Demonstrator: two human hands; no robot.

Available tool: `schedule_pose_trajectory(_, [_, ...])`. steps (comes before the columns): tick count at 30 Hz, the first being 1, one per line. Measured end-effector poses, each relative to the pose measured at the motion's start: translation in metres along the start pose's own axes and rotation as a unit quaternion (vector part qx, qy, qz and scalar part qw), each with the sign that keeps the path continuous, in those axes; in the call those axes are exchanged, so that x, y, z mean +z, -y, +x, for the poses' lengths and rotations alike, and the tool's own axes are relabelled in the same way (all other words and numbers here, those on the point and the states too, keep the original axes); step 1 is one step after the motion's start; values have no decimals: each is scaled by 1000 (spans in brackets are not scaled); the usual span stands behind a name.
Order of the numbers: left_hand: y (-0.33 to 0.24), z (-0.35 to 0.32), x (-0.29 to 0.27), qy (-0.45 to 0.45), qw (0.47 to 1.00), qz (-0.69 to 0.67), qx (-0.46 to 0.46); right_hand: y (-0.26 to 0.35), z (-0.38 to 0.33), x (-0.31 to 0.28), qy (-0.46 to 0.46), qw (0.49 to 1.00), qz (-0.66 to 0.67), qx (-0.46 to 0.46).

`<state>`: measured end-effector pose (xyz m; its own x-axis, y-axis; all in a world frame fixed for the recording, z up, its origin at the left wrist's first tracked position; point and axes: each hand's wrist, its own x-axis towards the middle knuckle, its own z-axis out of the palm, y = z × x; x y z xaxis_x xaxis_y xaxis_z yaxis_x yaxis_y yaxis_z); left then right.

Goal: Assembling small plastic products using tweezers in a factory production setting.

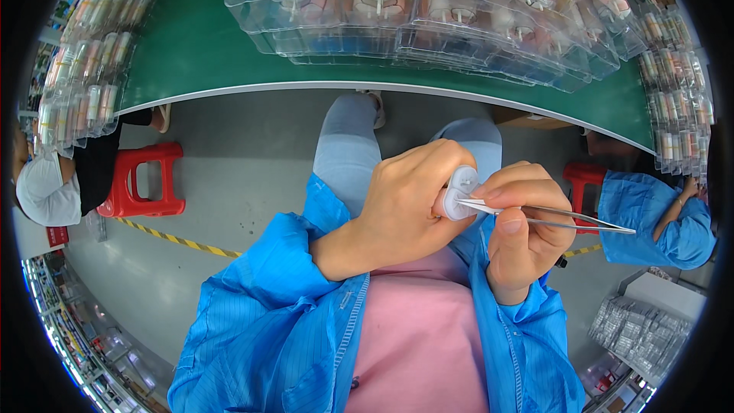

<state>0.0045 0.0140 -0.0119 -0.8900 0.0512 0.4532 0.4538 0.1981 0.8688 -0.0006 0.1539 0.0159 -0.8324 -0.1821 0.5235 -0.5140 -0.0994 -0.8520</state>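
My left hand (405,203) is closed around a small white plastic part (461,193) with rounded lobes; the rest of that part is hidden inside my fist. In my right hand (527,218) a pair of metal tweezers (589,221) is pinched between thumb and fingers. The tweezers' narrow tips reach the face of the white part, and their joined end points off to the right. Both hands are over my lap, below the table's edge. Whether the tips grip anything small cannot be made out.
Stacked clear plastic trays (344,38) with pinkish and white parts stand on the green table (183,53). More filled trays rise at the left (95,53) and right. Red stools (145,180) and two other people, one in a blue sleeve (650,218), are at either side.
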Motion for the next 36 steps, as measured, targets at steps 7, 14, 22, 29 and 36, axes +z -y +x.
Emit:
schedule_pose_trajectory(7, [-1,0,-2,7,1000,1,-2,-1,1,0,6,1000,-11,-3])
schedule_pose_trajectory(14, [3,0,-3,13,1000,2,17,-2,0,0,1,1000,-3,-2])
schedule_pose_trajectory(22, [0,3,-4,14,1000,8,19,-3,0,0,-13,1000,4,-7])
schedule_pose_trajectory(29, [0,2,-3,13,1000,13,16,-3,-1,-1,-1,1000,-5,-10])
schedule_pose_trajectory(36, [1,2,-3,11,1000,15,20,-1,0,0,-3,1000,-8,-4])
